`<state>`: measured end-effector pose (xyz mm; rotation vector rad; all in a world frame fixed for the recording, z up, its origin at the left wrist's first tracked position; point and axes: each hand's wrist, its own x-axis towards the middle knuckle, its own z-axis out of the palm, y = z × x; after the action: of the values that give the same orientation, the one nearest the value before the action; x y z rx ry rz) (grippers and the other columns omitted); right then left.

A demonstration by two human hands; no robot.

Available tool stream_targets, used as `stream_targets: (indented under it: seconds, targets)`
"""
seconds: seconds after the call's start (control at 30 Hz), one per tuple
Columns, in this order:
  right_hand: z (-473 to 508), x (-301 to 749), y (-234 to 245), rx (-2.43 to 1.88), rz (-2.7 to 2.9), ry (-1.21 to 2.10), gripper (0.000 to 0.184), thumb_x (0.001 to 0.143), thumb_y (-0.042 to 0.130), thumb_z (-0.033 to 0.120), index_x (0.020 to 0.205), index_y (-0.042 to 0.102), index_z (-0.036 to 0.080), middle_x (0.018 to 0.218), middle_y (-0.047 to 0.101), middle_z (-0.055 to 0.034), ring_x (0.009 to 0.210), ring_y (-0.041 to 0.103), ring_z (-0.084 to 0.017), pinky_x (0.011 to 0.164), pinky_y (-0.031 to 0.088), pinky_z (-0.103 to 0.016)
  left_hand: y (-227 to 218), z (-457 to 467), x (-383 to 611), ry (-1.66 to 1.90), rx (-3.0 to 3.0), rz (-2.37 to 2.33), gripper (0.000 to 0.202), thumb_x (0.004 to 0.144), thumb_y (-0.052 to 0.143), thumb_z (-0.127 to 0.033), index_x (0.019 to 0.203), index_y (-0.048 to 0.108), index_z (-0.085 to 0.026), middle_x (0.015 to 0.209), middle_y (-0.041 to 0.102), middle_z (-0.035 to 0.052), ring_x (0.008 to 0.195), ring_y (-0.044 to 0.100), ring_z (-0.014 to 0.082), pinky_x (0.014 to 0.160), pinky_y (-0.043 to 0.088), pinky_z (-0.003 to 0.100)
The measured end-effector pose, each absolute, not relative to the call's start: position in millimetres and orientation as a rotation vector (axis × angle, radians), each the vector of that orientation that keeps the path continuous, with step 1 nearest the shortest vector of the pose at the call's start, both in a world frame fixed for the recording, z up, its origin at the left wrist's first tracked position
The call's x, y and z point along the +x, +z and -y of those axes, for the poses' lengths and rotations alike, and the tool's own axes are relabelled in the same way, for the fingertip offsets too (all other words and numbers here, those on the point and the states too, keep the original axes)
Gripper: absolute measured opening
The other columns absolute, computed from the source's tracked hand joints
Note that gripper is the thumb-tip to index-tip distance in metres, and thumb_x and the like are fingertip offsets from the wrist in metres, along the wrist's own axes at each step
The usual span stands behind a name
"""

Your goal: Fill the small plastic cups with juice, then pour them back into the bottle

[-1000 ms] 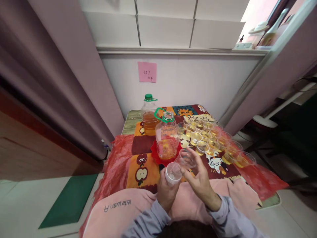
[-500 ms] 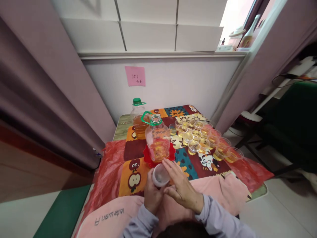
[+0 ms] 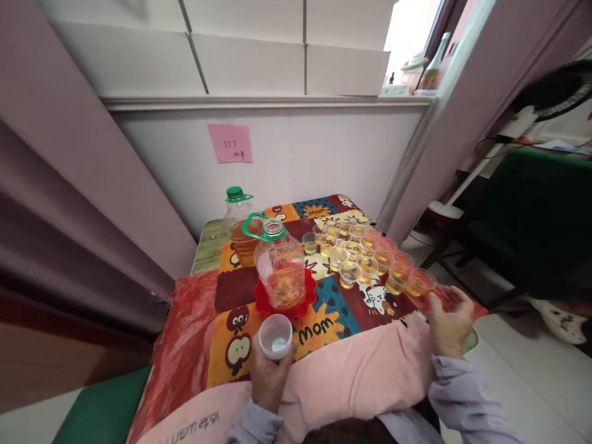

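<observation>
My left hand (image 3: pixel 271 376) is wrapped round a clear plastic cup (image 3: pixel 275 337), its mouth tilted toward me, in front of the red tray. My right hand (image 3: pixel 449 317) is at the table's right edge with curved fingers apart, beside the nearest cup of yellow liquid (image 3: pixel 420 282). Contact between them is hard to make out. On a red scalloped tray (image 3: pixel 311 295) stands an uncapped clear jug (image 3: pixel 280 271) with a green handle and some amber liquid. Several small clear cups (image 3: pixel 350 274) of yellow liquid stand in rows to its right.
Behind the open jug stands a green-capped jug (image 3: pixel 244 237) of amber liquid. A patterned cloth (image 3: pixel 324 327) and red plastic sheet (image 3: pixel 185 333) cover the table. Pink fabric (image 3: pixel 356 376) lies along the near edge. A green chair (image 3: pixel 531 216) and a fan (image 3: pixel 550 92) are at the right.
My right hand has left the cup in my left hand and moved far right to the rows of cups. My left hand still holds its cup. The view has shifted right.
</observation>
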<state>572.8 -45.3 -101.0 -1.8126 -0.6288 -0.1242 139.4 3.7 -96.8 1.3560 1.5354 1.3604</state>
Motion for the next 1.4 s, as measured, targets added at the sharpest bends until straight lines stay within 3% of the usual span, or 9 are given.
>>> stream_targets:
  seconds: [0.1,0.2,0.4,0.53,0.7,0.87,1.07,1.4]
  targets:
    - [49,607,-117,-1.847,0.572,-0.010,0.096,0.070,0.080,0.068,0.146,0.049,0.020,0.146,0.066,-0.0190,0.137,0.065,-0.040,0.120,0.050,-0.060,-99,-6,138,1.351,1.343,-1.536,0.068,0.065,0.092,-0.057,0.113,0.059,-0.022,0.097,0.080,0.0082,0.088,0.079,0.0316,0.080,0.064,0.046]
    - [43,625,-127,-1.934,0.677,0.171,0.108,0.062,0.085,0.069,0.150,0.051,0.015,0.150,0.064,-0.0239,0.140,0.062,-0.042,0.120,0.047,-0.060,-99,-6,137,1.350,1.357,-1.540,0.067,0.065,0.092,-0.057,0.112,0.060,-0.022,0.097,0.080,0.0088,0.090,0.079,0.0321,0.082,0.063,0.047]
    - [21,630,-131,-1.967,0.674,0.213,0.088,0.058,0.084,0.076,0.124,0.071,0.019,0.120,0.078,-0.0172,0.104,0.073,-0.037,0.098,0.058,-0.056,-98,-5,139,1.370,1.344,-1.521,0.064,0.067,0.092,-0.053,0.113,0.061,-0.021,0.099,0.081,0.0096,0.089,0.080,0.0313,0.083,0.064,0.047]
    - [21,628,-126,-1.985,0.603,0.144,0.081,0.055,0.084,0.075,0.112,0.072,0.019,0.109,0.078,-0.0159,0.094,0.073,-0.035,0.090,0.059,-0.053,-99,-6,139,1.388,1.354,-1.513,0.062,0.067,0.092,-0.052,0.111,0.061,-0.021,0.098,0.081,0.0090,0.087,0.080,0.0311,0.081,0.065,0.046]
    - [31,623,-104,-1.888,0.633,0.073,0.077,0.063,0.084,0.067,0.122,0.070,0.020,0.121,0.079,-0.0168,0.101,0.075,-0.035,0.089,0.061,-0.050,-101,-6,138,1.376,1.386,-1.513,0.061,0.068,0.092,-0.052,0.110,0.061,-0.021,0.098,0.080,0.0092,0.088,0.080,0.0308,0.081,0.065,0.046]
    - [34,619,-76,-2.001,0.897,-0.099,0.070,0.076,0.074,0.056,0.138,0.071,0.024,0.124,0.080,-0.0138,0.107,0.076,-0.037,0.095,0.059,-0.053,-101,-5,138,1.355,1.371,-1.501,0.063,0.069,0.091,-0.052,0.114,0.061,-0.021,0.099,0.081,0.0088,0.089,0.080,0.0303,0.081,0.065,0.045]
    - [26,622,-67,-2.023,1.218,-0.376,0.062,0.084,0.059,0.048,0.138,0.073,0.020,0.128,0.079,-0.0160,0.115,0.073,-0.039,0.101,0.059,-0.054,-99,-4,139,1.377,1.380,-1.499,0.060,0.069,0.090,-0.052,0.112,0.061,-0.021,0.098,0.081,0.0090,0.087,0.080,0.0301,0.080,0.065,0.045]
    - [21,626,-70,-2.039,1.435,-0.595,0.054,0.091,0.057,0.031,0.143,0.069,0.020,0.137,0.075,-0.0144,0.124,0.071,-0.034,0.107,0.057,-0.049,-97,-4,139,1.381,1.405,-1.508,0.058,0.069,0.090,-0.052,0.110,0.062,-0.022,0.097,0.080,0.0080,0.088,0.079,0.0292,0.081,0.065,0.045]
